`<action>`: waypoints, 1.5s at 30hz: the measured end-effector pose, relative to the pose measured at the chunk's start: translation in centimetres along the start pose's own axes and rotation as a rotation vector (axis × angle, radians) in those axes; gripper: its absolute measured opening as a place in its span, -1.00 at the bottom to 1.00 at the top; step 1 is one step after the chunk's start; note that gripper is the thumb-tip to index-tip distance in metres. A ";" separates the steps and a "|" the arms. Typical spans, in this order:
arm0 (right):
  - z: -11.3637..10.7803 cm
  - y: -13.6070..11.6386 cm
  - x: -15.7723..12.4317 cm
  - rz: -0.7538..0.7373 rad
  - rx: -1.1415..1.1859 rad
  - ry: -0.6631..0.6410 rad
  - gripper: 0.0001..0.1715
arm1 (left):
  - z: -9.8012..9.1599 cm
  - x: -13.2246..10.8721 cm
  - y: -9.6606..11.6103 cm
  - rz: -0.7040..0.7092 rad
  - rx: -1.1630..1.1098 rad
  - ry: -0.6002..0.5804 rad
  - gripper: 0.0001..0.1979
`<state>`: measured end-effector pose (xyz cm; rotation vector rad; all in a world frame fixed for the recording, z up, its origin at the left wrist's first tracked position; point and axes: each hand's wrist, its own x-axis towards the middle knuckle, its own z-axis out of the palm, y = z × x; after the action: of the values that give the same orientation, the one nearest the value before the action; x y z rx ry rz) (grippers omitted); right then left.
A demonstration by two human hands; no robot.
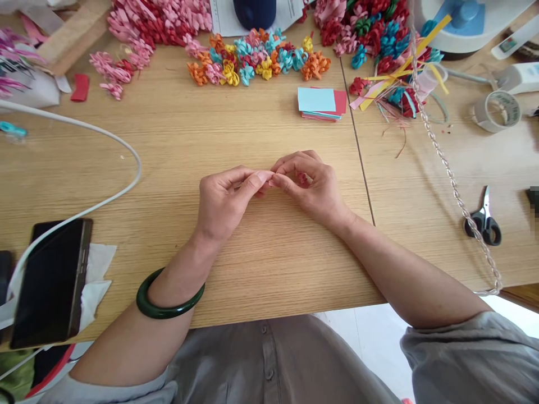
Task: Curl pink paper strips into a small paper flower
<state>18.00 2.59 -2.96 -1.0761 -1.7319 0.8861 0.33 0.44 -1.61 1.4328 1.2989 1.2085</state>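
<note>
Mostly hidden between the fingertips: a small pink paper strip (269, 178), only a sliver of it showing, long axis roughly left to right across the light wooden table (177, 163). Shape of the rest hard to make out; a hint of red curled paper tucked under the right hand's fingers. Pinched at its left end by thumb and forefinger of the left hand (225, 199), the remaining fingers folded under. Pinched at its right end by the right hand (309, 185), fingers curled closed over it. Held just above the table's middle, near the front edge, hands touching at the tips.

Around the left wrist, a smooth dark green bangle (168, 300). Grey fabric sleeves and a buttoned shirt front cut off at the bottom edge.

Farther back, well apart from the hands: a heap of curled paper flowers in orange, yellow, teal and pink (256, 62); a flat stack of small square paper sheets, pale blue on red (322, 102); loose yellow and pink paper strips (396, 76). At right, black-handled scissors (484, 219), a roll of clear tape (499, 110), a twisted clear cord (446, 163). At left, a dark glossy phone (53, 280) lying on white tissue, crossed by a white cable (118, 140). Blue object at the top edge cut off, not identifiable.
</note>
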 end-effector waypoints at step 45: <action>-0.1 0.2 0.1 0.027 0.021 -0.031 -0.74 | -0.6 0.6 -0.6 -0.045 0.015 -0.006 -0.95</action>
<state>18.09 2.71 -3.09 -1.0793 -1.7333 0.9412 -0.40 1.10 -2.02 1.4094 1.3315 1.1660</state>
